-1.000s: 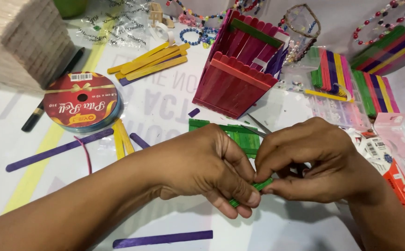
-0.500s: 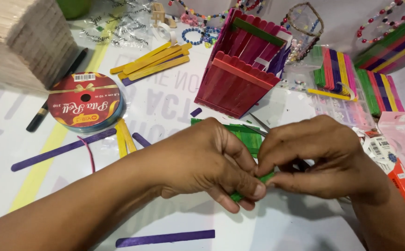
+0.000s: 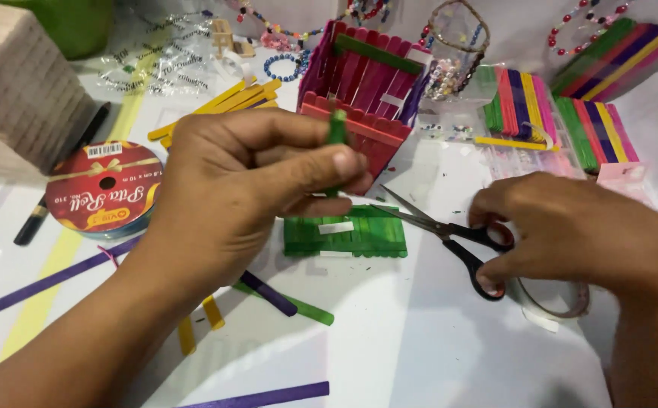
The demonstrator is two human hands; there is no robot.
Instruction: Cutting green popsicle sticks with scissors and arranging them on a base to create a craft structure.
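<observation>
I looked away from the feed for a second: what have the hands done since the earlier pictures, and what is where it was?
The hands have parted. The left hand has lifted a short green stick upright above the table. The right hand has let go of it and moved right onto the black-handled scissors. The green stick panel, once partly hidden, now lies uncovered. The red stick box and ribbon spool are unmoved.

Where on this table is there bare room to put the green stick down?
The widest bare patch is the white table in front of the green stick panel, between the loose purple stick and the right hand on the scissors. The far edge is crowded: red stick box, beads, coloured stick packs, ribbon roll.
</observation>
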